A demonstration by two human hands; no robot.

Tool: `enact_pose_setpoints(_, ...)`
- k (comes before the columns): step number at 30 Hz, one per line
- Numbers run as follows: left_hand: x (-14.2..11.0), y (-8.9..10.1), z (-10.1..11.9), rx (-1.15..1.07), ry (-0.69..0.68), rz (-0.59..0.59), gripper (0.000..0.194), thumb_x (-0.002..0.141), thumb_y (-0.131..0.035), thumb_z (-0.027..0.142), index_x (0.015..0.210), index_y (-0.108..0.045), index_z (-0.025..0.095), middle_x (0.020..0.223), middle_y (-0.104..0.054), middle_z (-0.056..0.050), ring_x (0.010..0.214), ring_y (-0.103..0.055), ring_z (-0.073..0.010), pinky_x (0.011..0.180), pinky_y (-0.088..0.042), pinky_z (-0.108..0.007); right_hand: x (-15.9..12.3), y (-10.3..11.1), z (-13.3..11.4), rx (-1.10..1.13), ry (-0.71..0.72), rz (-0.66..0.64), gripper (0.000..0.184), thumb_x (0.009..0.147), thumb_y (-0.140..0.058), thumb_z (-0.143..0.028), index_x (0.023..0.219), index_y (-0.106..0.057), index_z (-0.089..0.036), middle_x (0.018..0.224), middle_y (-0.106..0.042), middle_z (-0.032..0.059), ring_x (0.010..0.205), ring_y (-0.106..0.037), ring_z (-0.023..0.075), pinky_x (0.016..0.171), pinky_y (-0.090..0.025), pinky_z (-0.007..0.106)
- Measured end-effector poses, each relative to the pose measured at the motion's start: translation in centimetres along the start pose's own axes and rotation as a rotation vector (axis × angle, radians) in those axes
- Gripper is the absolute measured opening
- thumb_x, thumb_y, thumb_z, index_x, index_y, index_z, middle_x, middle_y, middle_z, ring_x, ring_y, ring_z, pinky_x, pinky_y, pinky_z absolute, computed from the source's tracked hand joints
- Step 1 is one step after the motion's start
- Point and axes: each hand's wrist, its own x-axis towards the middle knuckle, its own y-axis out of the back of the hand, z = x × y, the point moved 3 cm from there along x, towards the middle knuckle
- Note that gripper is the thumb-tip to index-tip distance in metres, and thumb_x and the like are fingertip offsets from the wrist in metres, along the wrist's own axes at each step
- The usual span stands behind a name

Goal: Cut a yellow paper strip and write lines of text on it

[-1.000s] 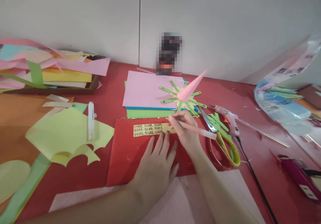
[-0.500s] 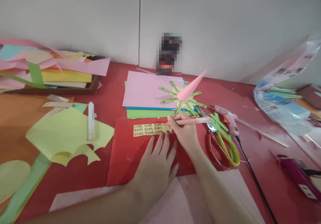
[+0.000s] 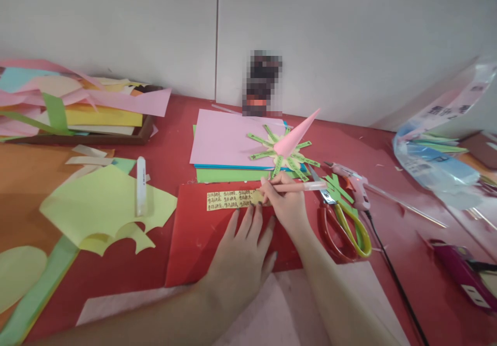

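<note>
My right hand is closed around a pale pink pen, its tip end over the right part of a yellow paper strip. Several rows of dark handwriting cover the strip's left and middle, and my hand hides its right end. Spread flat, my left hand rests with its fingertips at the strip's lower edge. Both hands lie over a red sheet. Just beyond stands a pink paper cone on a yellow flower-shaped base with written green strips fanning out around it.
Scissors and a hot glue gun lie right, with a cord running toward a purple power strip. Left are a white marker on cut yellow paper and a brown tray of paper scraps. A wall rises behind.
My right hand and the pen have shifted very slightly to the right. My left hand stays in place on the strip.
</note>
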Motion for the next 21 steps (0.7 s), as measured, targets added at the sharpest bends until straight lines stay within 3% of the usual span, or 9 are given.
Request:
enact_pose_setpoints(11, 0.05, 0.13, 0.01, 0.006, 0.001, 0.040, 0.044, 0.091, -0.029, 0.038, 0.120, -0.054, 0.016, 0.128, -0.052, -0.013, 0.121, -0.044, -0.0284, 0.098, -0.034, -0.045, 0.00, 0.06, -0.05, -0.033, -0.008, -0.011, 0.025, 0.080, -0.054, -0.029, 0.061, -0.041, -0.022, 0.047, -0.050, -0.0053, 0.053, -0.056, 0.0131, 0.057, -0.043, 0.025)
enact_pose_setpoints(21, 0.01, 0.14, 0.05, -0.012, 0.002, 0.007, 0.045, 0.091, -0.029, 0.038, 0.124, -0.050, 0.015, 0.130, -0.049, -0.014, 0.123, -0.041, -0.0289, 0.099, -0.032, -0.046, 0.03, 0.09, 0.06, -0.027, -0.031, 0.012, 0.023, 0.081, -0.053, -0.030, 0.062, -0.043, -0.022, 0.046, -0.051, -0.0056, 0.049, -0.054, 0.0124, 0.055, -0.043, 0.025)
